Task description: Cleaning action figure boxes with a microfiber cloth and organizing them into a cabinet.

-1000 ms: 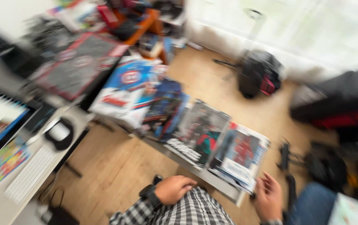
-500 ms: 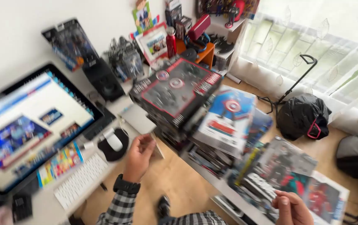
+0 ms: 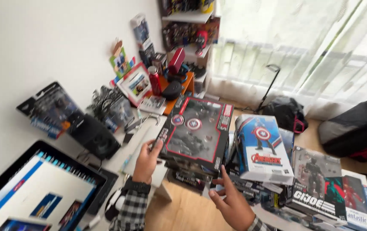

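The black window box (image 3: pixel 196 132) with the red trim sits on top of a stack of boxed figures at the edge of the desk (image 3: pixel 138 147). Your left hand (image 3: pixel 147 160) grips its near left corner, and your right hand (image 3: pixel 230 201) is open with fingers spread at its lower right edge. Get that right palm under the bottom and lift it level so the stack underneath doesn't slide. Just to the right, a white-and-blue box (image 3: pixel 262 147) with a round shield emblem leans on more packages, and a carded figure (image 3: pixel 48 109) leans on the wall.

Bright daylight thru curtains (image 3: pixel 303 55), slight motion blur, edges soft.
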